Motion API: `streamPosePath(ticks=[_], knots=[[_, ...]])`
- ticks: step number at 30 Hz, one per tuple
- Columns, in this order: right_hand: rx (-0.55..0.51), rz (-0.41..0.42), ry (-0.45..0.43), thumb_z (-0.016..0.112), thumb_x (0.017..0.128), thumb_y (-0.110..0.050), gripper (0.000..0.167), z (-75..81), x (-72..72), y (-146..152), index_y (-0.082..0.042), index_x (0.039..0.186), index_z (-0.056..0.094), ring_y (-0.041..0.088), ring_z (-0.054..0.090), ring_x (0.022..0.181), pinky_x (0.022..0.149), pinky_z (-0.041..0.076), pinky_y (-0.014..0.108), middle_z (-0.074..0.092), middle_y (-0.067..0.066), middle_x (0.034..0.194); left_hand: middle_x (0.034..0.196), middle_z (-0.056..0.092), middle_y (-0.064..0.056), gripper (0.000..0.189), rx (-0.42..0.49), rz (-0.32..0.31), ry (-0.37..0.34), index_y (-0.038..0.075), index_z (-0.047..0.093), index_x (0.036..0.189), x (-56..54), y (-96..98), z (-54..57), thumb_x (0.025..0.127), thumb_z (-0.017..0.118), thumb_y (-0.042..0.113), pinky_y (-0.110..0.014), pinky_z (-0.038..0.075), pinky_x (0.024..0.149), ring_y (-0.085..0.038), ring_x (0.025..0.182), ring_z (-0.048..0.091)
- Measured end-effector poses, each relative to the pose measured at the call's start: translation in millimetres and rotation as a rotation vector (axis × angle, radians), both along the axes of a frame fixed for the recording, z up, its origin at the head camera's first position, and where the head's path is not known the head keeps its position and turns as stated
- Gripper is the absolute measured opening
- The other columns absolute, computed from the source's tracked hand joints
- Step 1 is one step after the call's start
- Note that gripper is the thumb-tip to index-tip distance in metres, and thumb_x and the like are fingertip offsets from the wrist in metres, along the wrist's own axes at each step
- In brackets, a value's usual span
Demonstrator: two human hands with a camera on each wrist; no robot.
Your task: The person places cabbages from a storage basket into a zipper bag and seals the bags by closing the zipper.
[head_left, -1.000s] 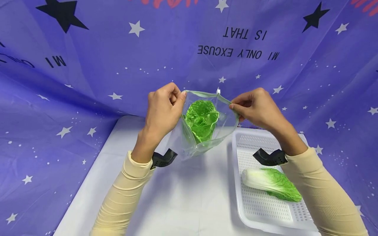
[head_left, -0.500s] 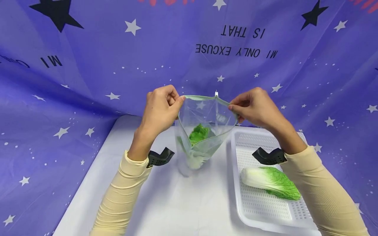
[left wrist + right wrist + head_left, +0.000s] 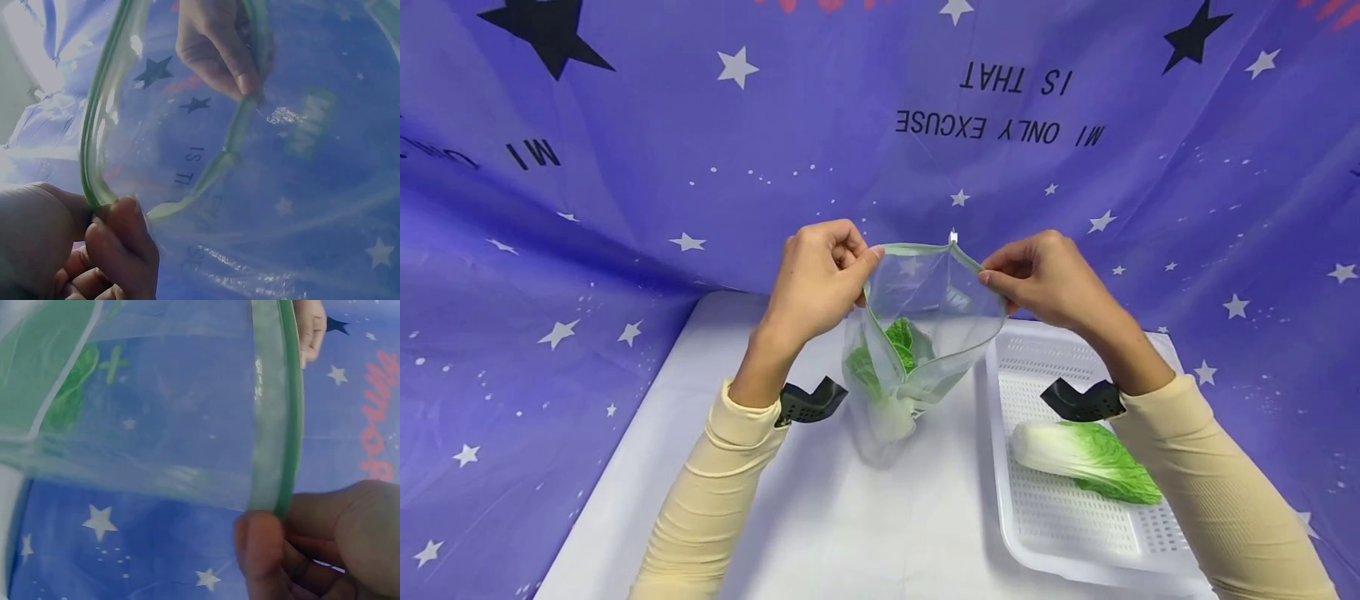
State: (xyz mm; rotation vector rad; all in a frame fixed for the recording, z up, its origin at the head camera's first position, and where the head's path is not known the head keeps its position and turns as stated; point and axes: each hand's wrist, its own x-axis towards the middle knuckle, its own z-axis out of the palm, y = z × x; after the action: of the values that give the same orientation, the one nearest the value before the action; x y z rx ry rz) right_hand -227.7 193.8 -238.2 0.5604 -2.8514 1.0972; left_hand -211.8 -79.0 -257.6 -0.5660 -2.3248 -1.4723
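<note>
A clear zip bag (image 3: pixel 940 333) with a pale green rim hangs between my two hands, its mouth spread wide. My left hand (image 3: pixel 820 279) pinches the rim at one side between thumb and fingers; the left wrist view shows that pinch on the green edge (image 3: pixel 94 144). At the opposite side my right hand (image 3: pixel 1048 271) pinches the rim the same way. Inside the bag a napa cabbage (image 3: pixel 901 337) stands leaf end up, its white base low in the bag and blurred by the plastic. A white zip slider (image 3: pixel 953 237) sits on the far rim.
To the right a white perforated basket (image 3: pixel 1000 467) holds another napa cabbage (image 3: pixel 1082 458), lying on its side under my right forearm. The white table (image 3: pixel 820 533) ends at a purple star-printed cloth (image 3: pixel 730 167) behind and at the sides.
The cabbage has slid from the bag's mouth down toward its bottom, and the bag hangs lower and longer. Both hands keep their pinch on the rim; the left has shifted slightly right since half a second ago.
</note>
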Motion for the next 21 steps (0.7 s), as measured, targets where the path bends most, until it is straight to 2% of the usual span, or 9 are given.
streamPosePath(ticks=[5, 9, 13, 15, 18, 21], knots=[[0.032, 0.087, -0.025, 0.069, 0.093, -0.015, 0.018, -14.6, 2.5, 3, 0.000, 0.102, 0.073, 0.019, 0.067, 0.064, 0.055, 0.053, 0.028, 0.071, 0.010, 0.084, 0.049, 0.055, 0.000, 0.022, 0.001, -0.027, -0.027, 0.009, 0.059, 0.075, 1.6, 5.7, -4.1, 0.093, 0.067, 0.016, -0.032, 0.045, 0.053, -0.013, 0.044, 0.058], [0.016, 0.078, -0.050, 0.065, 0.097, -0.025, 0.028, -24.3, 10.3, 17, -0.002, 0.110, 0.071, 0.019, 0.068, 0.067, 0.058, 0.052, 0.029, 0.072, 0.010, 0.090, 0.049, 0.056, 0.001, 0.023, 0.012, -0.049, -0.031, 0.009, 0.058, 0.074, 2.8, 13.4, -6.2, 0.093, 0.067, 0.016, -0.032, 0.044, 0.053, -0.013, 0.043, 0.058], [-0.007, 0.074, -0.072, 0.060, 0.100, -0.028, 0.032, -41.7, 19.0, 49, 0.000, 0.115, 0.069, 0.018, 0.070, 0.069, 0.064, 0.055, 0.029, 0.072, 0.011, 0.093, 0.048, 0.055, 0.003, 0.024, 0.020, -0.082, -0.023, 0.010, 0.058, 0.073, 3.7, 23.1, -8.9, 0.094, 0.067, 0.017, -0.032, 0.040, 0.047, -0.012, 0.042, 0.057], [0.002, 0.088, -0.081, 0.060, 0.100, -0.023, 0.029, -57.8, 22.5, 69, 0.000, 0.116, 0.068, 0.017, 0.070, 0.071, 0.065, 0.056, 0.030, 0.072, 0.009, 0.094, 0.048, 0.055, 0.004, 0.023, 0.024, -0.097, -0.016, 0.010, 0.058, 0.073, 3.9, 27.7, -10.1, 0.094, 0.067, 0.016, -0.032, 0.038, 0.045, -0.012, 0.042, 0.056], [0.069, 0.132, -0.042, 0.066, 0.096, -0.017, 0.024, -91.2, 27.9, 98, -0.002, 0.115, 0.069, 0.016, 0.070, 0.077, 0.067, 0.056, 0.031, 0.072, 0.005, 0.096, 0.047, 0.055, 0.004, 0.023, 0.034, -0.117, -0.010, 0.010, 0.057, 0.074, 4.0, 32.5, -11.7, 0.094, 0.067, 0.015, -0.031, 0.037, 0.044, -0.011, 0.042, 0.056], [0.161, 0.179, 0.018, 0.076, 0.088, -0.020, 0.036, -129.0, 35.7, 121, -0.006, 0.120, 0.067, 0.024, 0.068, 0.096, 0.079, 0.055, 0.041, 0.071, 0.005, 0.107, 0.047, 0.054, 0.005, 0.023, 0.042, -0.127, -0.006, 0.011, 0.058, 0.074, 3.2, 34.5, -13.6, 0.094, 0.067, 0.015, -0.031, 0.038, 0.044, -0.010, 0.041, 0.056]])
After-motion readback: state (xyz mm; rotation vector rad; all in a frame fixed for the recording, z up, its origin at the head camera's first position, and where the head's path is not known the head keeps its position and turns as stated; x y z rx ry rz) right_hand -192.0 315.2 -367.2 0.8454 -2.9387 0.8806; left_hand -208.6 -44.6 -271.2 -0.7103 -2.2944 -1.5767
